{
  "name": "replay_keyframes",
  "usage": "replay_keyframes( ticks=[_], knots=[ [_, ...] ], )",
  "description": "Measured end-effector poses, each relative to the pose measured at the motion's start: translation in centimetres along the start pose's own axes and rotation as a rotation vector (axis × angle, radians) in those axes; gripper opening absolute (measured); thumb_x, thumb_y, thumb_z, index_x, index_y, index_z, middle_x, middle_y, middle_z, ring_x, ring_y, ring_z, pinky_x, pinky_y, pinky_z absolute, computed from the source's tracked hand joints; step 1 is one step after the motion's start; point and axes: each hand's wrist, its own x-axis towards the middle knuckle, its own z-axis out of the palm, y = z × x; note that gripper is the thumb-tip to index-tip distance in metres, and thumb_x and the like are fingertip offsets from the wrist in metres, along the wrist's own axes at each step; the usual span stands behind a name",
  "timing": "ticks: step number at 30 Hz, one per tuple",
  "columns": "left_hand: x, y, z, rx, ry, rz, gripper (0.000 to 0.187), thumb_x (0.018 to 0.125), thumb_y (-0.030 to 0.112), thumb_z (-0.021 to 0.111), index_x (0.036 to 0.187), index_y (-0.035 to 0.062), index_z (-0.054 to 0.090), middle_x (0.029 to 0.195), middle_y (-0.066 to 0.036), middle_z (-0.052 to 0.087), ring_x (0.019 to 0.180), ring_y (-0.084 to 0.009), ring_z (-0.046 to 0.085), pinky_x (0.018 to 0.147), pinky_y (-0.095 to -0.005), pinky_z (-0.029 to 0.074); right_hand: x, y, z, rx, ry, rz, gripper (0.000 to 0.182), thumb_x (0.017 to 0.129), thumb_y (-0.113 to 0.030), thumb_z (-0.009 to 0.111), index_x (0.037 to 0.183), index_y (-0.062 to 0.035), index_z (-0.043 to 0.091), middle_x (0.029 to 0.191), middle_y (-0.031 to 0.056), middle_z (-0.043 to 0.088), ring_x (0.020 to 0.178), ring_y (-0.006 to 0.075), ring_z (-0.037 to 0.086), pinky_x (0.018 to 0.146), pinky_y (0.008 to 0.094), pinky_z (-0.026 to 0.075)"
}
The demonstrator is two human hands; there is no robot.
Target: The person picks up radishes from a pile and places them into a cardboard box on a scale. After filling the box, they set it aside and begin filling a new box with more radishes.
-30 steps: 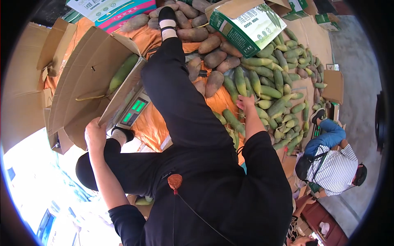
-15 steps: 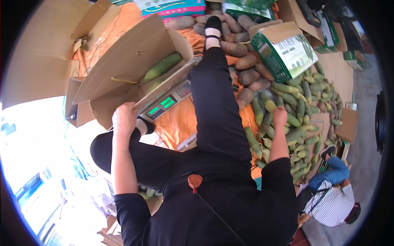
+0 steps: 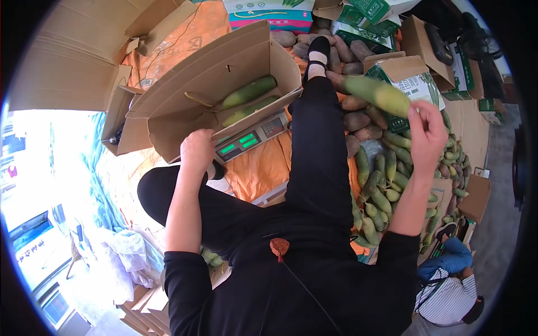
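My right hand [image 3: 427, 134] pinches the pale end of a green radish [image 3: 381, 94], lifted over the pile and slightly blurred. My left hand [image 3: 197, 150] is closed on the near edge of an open cardboard box [image 3: 190, 81]. Inside that box lie two green radishes, one behind [image 3: 250, 92] and one in front [image 3: 249, 111] partly hidden by the box wall. Under the box stands a digital scale [image 3: 247, 140] with lit green displays. Below my right hand spreads a heap of green radishes [image 3: 386, 199].
Reddish-brown roots [image 3: 355, 121] lie beyond my outstretched leg. A green and white carton [image 3: 417, 87] stands among them. Orange sheeting [image 3: 246, 171] covers the floor. More cartons [image 3: 272, 21] stand at the back. A person in a striped shirt [image 3: 448, 299] is at lower right.
My right hand has risen from the heap, bringing up a green radish. My left hand stays at the box edge. The whole view has shifted, with the box now further right.
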Motion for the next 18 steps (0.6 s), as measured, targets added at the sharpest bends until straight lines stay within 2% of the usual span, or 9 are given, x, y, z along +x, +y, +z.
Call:
replay_keyframes(
  ticks=[2,4,7,10,11,12,13,15,18],
  knots=[
    [0.0,0.0,0.0,-0.004,0.002,0.003,0.020,0.076,0.018,0.064,0.092,0.0086,0.069,0.086,-0.018,0.065,0.085,-0.0350,0.062,0.077,-0.0431,0.049,2.3,-3.2,1.9,0.153,-0.055,-0.102,0.010,0.085,0.003,0.060,0.094,-0.0003,0.062,0.070,-0.0052,0.049,0.063,0.0017,0.042,0.058,0.0156,0.033],
    [-0.1,0.0,0.0,-0.006,0.002,0.004,0.020,0.076,0.018,0.064,0.093,0.0088,0.070,0.086,-0.018,0.065,0.085,-0.0350,0.062,0.077,-0.0432,0.049,4.8,-5.5,6.2,0.449,-0.108,-0.201,0.010,0.086,-0.001,0.059,0.094,-0.0033,0.065,0.066,-0.0061,0.053,0.058,0.0001,0.042,0.053,0.0161,0.032],
    [0.0,0.1,-0.1,-0.007,0.005,0.004,0.021,0.076,0.019,0.063,0.092,0.0083,0.069,0.087,-0.018,0.065,0.086,-0.0353,0.062,0.077,-0.0435,0.049,5.7,-8.5,14.1,0.554,-0.296,-0.163,0.012,0.082,-0.008,0.060,0.093,-0.0066,0.065,0.074,0.0034,0.065,0.062,0.0078,0.058,0.056,0.0243,0.045],
    [0.1,0.0,0.1,0.029,-0.014,-0.010,0.017,0.078,0.019,0.064,0.090,0.0082,0.067,0.087,-0.016,0.066,0.085,-0.0341,0.063,0.076,-0.0442,0.050,4.2,-11.0,20.9,0.404,-0.456,-0.247,0.015,0.077,-0.013,0.055,0.087,-0.0111,0.066,0.080,0.0098,0.067,0.074,0.0279,0.064,0.066,0.0388,0.050],
    [0.1,0.0,0.1,0.047,-0.017,-0.001,0.017,0.078,0.020,0.063,0.090,0.0084,0.067,0.086,-0.016,0.066,0.085,-0.0343,0.063,0.076,-0.0445,0.050,3.3,-10.3,24.4,0.443,-0.524,-0.250,0.013,0.078,-0.016,0.057,0.085,-0.0117,0.066,0.081,0.0100,0.066,0.077,0.0301,0.064,0.069,0.0413,0.050],
    [0.2,0.1,0.0,0.066,-0.018,0.010,0.017,0.078,0.020,0.063,0.090,0.0085,0.068,0.086,-0.016,0.066,0.085,-0.0344,0.063,0.075,-0.0447,0.050,2.4,-9.8,27.0,0.382,-0.560,-0.266,0.017,0.079,-0.013,0.057,0.093,-0.0105,0.065,0.084,0.0102,0.067,0.078,0.0278,0.065,0.070,0.0377,0.050],
    [0.2,0.0,0.1,0.053,-0.021,0.003,0.018,0.078,0.020,0.063,0.090,0.0084,0.068,0.085,-0.016,0.066,0.085,-0.0346,0.063,0.075,-0.0448,0.050,1.4,-9.0,29.5,0.349,-0.619,-0.214,0.021,0.080,-0.015,0.057,0.100,-0.0111,0.064,0.089,0.0125,0.067,0.085,0.0311,0.064,0.075,0.0407,0.050],
    [0.1,0.5,-0.4,0.039,-0.019,0.018,0.017,0.077,0.019,0.063,0.088,0.0076,0.068,0.084,-0.018,0.065,0.084,-0.0352,0.063,0.074,-0.0449,0.050,0.7,-8.9,28.7,0.128,-0.873,-0.158,0.029,0.082,-0.018,0.058,0.110,-0.0127,0.061,0.100,0.0126,0.065,0.097,0.0330,0.061,0.084,0.0430,0.047],
    [0.3,-0.5,0.4,0.038,0.013,0.024,0.019,0.077,0.014,0.060,0.092,0.0070,0.069,0.087,-0.019,0.065,0.085,-0.0352,0.063,0.075,-0.0446,0.049,1.0,-7.0,25.5,0.120,-0.808,-0.240,0.028,0.083,-0.016,0.059,0.110,-0.0104,0.062,0.108,0.0117,0.063,0.096,0.0319,0.061,0.086,0.0414,0.047]
  ],
)
